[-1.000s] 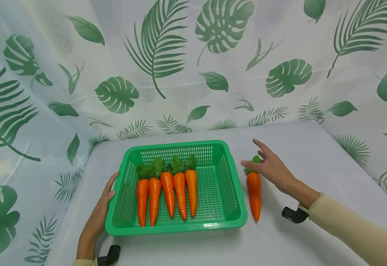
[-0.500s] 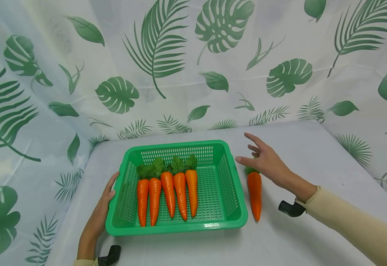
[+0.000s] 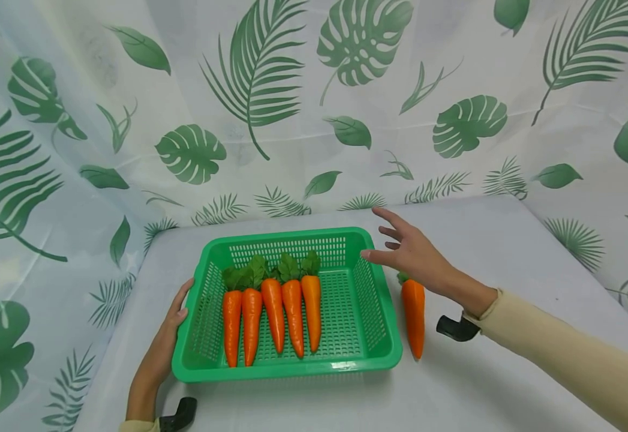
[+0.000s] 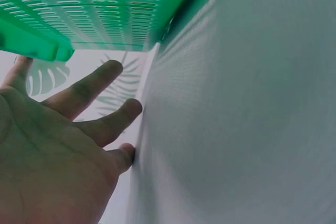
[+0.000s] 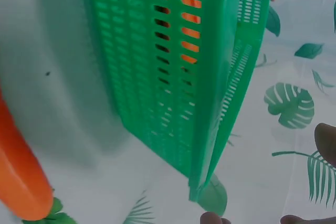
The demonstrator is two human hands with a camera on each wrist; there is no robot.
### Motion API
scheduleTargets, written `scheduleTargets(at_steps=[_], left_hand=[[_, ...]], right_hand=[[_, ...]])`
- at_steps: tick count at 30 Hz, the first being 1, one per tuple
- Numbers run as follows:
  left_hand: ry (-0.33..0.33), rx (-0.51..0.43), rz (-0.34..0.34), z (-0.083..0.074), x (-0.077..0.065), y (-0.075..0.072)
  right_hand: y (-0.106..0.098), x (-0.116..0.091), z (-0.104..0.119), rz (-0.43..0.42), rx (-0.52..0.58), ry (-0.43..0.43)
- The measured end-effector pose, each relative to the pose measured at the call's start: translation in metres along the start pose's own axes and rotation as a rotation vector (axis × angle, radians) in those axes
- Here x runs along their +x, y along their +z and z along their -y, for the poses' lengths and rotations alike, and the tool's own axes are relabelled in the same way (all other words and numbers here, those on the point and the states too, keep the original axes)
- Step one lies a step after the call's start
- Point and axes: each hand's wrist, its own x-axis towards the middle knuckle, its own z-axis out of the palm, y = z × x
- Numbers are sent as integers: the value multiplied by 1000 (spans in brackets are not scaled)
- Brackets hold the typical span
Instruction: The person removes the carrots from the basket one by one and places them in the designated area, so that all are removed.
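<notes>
While the left hand (image 3: 158,351) touches the green basket (image 3: 292,374), fingers straight, gripping nothing, five carrots (image 3: 273,315) inside, the spread, empty right hand (image 3: 413,255) near the right rim (image 3: 388,306) should probably clear it before dipping, without nudging the lone carrot (image 3: 413,318) outside.

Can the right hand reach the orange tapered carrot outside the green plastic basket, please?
Probably yes: the right hand is empty and close by, and no object lies on the orange tapered carrot.
</notes>
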Motion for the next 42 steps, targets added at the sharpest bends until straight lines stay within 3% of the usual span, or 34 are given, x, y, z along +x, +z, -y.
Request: scheduleTargets(at_steps=[16, 23, 42], left_hand=[[-23, 2, -6, 0, -1, 1], [-24, -4, -10, 0, 0, 2], [-9, 3, 2, 1, 1, 1]], right_hand=[[30, 21, 14, 62, 1, -20], [45, 28, 13, 108, 18, 36], [71, 39, 26, 188, 118, 65]])
